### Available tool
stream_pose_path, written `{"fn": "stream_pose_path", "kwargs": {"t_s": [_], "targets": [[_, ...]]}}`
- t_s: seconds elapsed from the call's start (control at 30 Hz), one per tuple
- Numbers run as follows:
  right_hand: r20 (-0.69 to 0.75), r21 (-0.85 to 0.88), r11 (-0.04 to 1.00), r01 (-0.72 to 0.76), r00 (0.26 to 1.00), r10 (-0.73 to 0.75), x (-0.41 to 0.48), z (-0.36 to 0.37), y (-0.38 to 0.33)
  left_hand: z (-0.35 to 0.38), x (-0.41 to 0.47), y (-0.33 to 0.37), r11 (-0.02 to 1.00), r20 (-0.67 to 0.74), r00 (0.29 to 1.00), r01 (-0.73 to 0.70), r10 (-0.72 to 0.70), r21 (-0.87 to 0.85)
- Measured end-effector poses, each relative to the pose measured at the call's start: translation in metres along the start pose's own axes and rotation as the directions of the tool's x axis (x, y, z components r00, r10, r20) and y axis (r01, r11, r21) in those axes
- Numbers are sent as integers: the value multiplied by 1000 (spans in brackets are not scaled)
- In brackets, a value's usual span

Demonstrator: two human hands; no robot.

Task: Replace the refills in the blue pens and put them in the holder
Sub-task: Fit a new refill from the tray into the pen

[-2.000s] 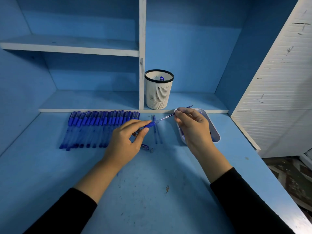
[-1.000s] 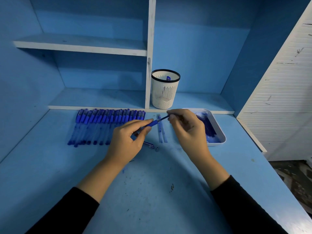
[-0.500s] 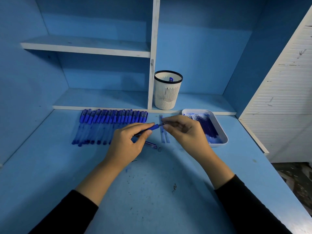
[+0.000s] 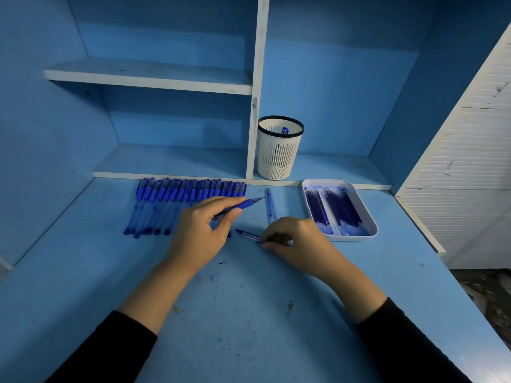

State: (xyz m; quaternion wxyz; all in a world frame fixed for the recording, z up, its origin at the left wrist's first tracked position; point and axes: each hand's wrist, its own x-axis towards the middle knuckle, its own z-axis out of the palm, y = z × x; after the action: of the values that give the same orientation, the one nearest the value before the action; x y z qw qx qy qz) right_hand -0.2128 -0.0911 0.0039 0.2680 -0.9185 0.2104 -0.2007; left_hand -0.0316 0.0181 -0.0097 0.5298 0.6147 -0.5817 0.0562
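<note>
- Whereas half a second ago it was at the pen's tip, the right hand point(image 4: 296, 239) now lies low on the tabletop point(image 4: 249, 313), its fingertips pinching a small blue pen part point(image 4: 247, 234).
- The left hand point(image 4: 199, 233) grips the blue pen point(image 4: 243, 204) between curled fingers and thumb, in front of the white holder point(image 4: 279, 150).

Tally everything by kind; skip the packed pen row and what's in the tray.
holder: 1
tray: 1
stored pen, in the holder: 1
held pen, in left hand: 1
pen part, pinched by right hand: 1
loose refills on the desk: 2
Total: 7
</note>
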Motion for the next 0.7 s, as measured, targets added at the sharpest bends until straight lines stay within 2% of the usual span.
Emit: {"fn": "stream_pose_path", "kwargs": {"t_s": [0.07, 0.13, 0.2, 0.27, 0.5, 0.7], "targets": [[-67, 103, 993, -49, 996, 56, 1, -3, -2, 0, -1, -1, 1000, 15, 1000, 8, -8, 6], [-197, 334, 940, -67, 970, 139, 3, -8, -6, 0, -1, -1, 1000, 28, 1000, 11, -11, 12], [-311, 526, 851, -11, 928, 204, 5, -12, -8, 0, -2, 0, 1000, 38, 999, 6, -6, 5], [-374, 615, 787, 43, 895, 243, 5, -15, -8, 0, -2, 1, 1000, 46, 999, -1, 1, -4], [-388, 637, 765, 95, 897, 212, 6, -10, -8, 3, -2, 2, 999, 65, 997, -31, 32, -12], [-318, 541, 837, 79, 941, 117, 4, -3, -7, 5, -3, 2, 998, 97, 994, -37, 41, -41]]}}
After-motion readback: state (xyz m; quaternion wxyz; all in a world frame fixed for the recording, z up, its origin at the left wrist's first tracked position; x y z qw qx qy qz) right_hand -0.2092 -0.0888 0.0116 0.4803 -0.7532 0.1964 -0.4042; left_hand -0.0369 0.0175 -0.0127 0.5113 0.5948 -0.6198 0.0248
